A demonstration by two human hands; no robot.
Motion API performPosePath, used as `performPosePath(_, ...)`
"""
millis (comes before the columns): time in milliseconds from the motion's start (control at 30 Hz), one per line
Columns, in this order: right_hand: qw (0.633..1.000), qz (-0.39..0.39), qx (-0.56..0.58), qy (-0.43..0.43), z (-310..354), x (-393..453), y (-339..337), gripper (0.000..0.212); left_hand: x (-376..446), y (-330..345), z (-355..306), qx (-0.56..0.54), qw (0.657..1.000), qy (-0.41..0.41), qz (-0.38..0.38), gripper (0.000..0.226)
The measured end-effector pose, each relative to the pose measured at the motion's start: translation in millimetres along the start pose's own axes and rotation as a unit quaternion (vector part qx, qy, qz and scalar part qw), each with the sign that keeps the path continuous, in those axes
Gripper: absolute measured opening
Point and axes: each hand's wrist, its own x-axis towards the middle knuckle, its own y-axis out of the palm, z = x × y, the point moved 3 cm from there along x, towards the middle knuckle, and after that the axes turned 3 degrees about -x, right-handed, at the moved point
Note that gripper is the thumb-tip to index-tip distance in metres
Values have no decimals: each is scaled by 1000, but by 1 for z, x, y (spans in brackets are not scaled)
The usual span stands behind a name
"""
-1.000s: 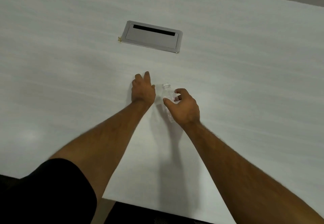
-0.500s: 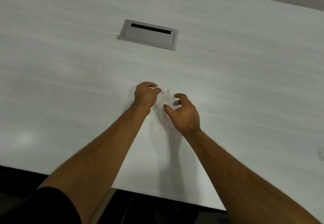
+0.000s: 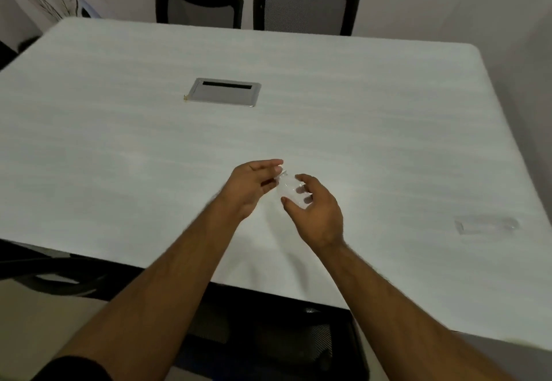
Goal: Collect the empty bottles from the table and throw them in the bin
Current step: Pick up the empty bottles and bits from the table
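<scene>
Right hand (image 3: pixel 318 210) curls its fingers and thumb around a small clear bottle (image 3: pixel 288 188), which I hold just above the white surface (image 3: pixel 373 130), near its front edge and roughly mid-width. My left hand (image 3: pixel 254 185) sits just beside it, thumb and fingers pinching at the bottle's top end; whether there is a cap under them I cannot tell, the plastic is too pale against the surface.

My worry is the grip itself. I judge that an empty bottle like this is light and thin-walled, so a hard squeeze would buckle it and a loose one would let it slip out between my two hands and roll across the surface. If I let go with the left before the right is properly seated, it could tip out of my fingers.

A second clear bottle (image 3: pixel 487 225) lies on its side well apart, towards the right edge of the surface. It is nearly invisible from here, so I could easily overlook it, or knock it off the edge while reaching.

I see no bin in view, only a metal cable hatch (image 3: pixel 224 94) set in the surface and two dark chairs (image 3: pixel 254 7) behind it, so I would be turning blind to find the bin.
</scene>
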Motion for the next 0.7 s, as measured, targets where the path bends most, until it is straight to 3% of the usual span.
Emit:
performPosePath(167, 984, -128, -103, -71, -6, -30, -63, 55, -41, 81, 18, -74, 994, 1, -75, 9)
performPosePath(300, 965, -176, -157, -113, -17, -40, -100, 51, -54, 119, 26, -57, 993, -10, -104, 26)
performPosePath(400, 951, -203, -193, -129, -18, -44, -115, 50, -59, 135, 23, -58, 994, -22, -85, 29)
performPosePath(700, 976, -187, -107, -15, 0, -40, -115, 52, -67, 129, 5, -129, 991, -39, -17, 6)
